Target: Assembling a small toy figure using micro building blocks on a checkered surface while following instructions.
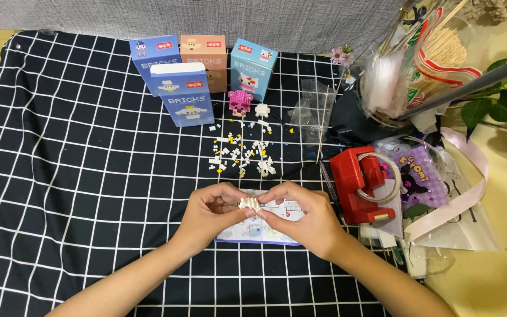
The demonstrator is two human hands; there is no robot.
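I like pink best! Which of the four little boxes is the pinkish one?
The salmon-pink box, standing in the back row between two blue boxes. The fourth, pale blue box stands in front.

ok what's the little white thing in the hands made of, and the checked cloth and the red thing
White build: looks like hard plastic bricks, slightly glossy, with blocky edges. Cloth: seems woven fabric, matte black with white grid lines, lying soft and flat. Red thing: probably moulded plastic, smooth and shiny; what it is stays unclear.

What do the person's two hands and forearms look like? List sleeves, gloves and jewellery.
Both are bare: the left hand and right hand wear no gloves, and no rings or watch show. No sleeves cover either forearm as far as the picture's lower edge. Fingernails are short and unpainted.
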